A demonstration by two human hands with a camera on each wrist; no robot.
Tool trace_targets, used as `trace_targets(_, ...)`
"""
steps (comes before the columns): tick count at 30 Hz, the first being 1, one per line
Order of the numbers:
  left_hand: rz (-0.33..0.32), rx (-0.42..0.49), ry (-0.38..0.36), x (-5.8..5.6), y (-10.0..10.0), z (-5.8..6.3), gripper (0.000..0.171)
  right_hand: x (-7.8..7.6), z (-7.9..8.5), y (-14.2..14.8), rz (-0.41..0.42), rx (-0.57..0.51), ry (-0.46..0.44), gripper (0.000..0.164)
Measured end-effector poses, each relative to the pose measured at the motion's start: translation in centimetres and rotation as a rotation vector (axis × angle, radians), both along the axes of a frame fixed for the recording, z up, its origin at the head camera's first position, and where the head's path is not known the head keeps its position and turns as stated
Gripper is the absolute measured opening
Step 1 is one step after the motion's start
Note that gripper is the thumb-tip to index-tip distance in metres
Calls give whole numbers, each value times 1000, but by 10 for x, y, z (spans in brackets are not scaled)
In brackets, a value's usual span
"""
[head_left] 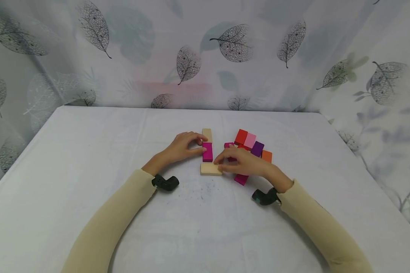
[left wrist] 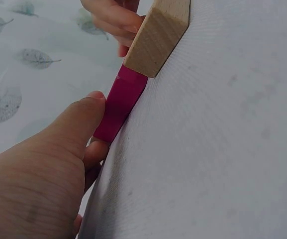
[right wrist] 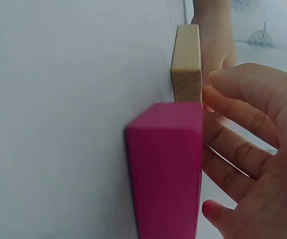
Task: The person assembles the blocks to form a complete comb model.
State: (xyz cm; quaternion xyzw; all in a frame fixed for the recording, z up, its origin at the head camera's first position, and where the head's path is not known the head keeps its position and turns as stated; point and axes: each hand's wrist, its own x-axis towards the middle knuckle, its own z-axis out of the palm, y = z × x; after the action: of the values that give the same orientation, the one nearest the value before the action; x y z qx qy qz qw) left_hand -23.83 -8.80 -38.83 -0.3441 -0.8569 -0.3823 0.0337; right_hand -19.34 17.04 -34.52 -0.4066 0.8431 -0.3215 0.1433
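Observation:
A magenta block [head_left: 207,152] lies lengthwise on the table, end to end with a pale wooden block [head_left: 207,134] beyond it. My left hand [head_left: 185,147] touches their left side, its thumb [left wrist: 96,102] against the magenta block. Nearer to me, a second pale wooden block [head_left: 210,169] lies crosswise, just short of the magenta one. Over its right end is my right hand [head_left: 244,163], thumb and fingers spread apart. In the right wrist view the fingers [right wrist: 233,144] bend loosely beside that wooden block [right wrist: 186,59], with nothing visible gripped between them.
Beyond and under my right hand is a loose group of blocks: red [head_left: 241,136], pink [head_left: 250,140], purple [head_left: 257,148] and orange [head_left: 267,156]. A magenta block [head_left: 241,179] pokes out on the near side. The white table [head_left: 198,223] meets a leaf-print cloth [head_left: 150,68] behind.

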Motion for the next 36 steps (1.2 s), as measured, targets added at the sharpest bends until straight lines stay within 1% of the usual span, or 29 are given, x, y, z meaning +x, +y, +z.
trace_targets(6,-8,14,14,0,0,0,34,8,-2,-2,-26,24,56,30)
trace_targets(12,-9,4,16,1,1,-3,34,16,-3,-3,-39,46,99,35)
trace_targets(17,-7,6,28,0,1,-2,34,19,-2,-5,-47,39,78,36)
trace_targets(20,-7,6,32,0,0,-1,34,21,-1,-6,-31,38,74,36)
trace_targets(26,12,-7,14,1,1,0,34,24,0,-8,-4,45,87,36)
trace_targets(33,25,-14,-1,2,1,0,34,29,0,-8,-32,22,34,36)
trace_targets(36,22,-12,-3,2,0,-1,34,31,0,-9,-39,13,31,37)
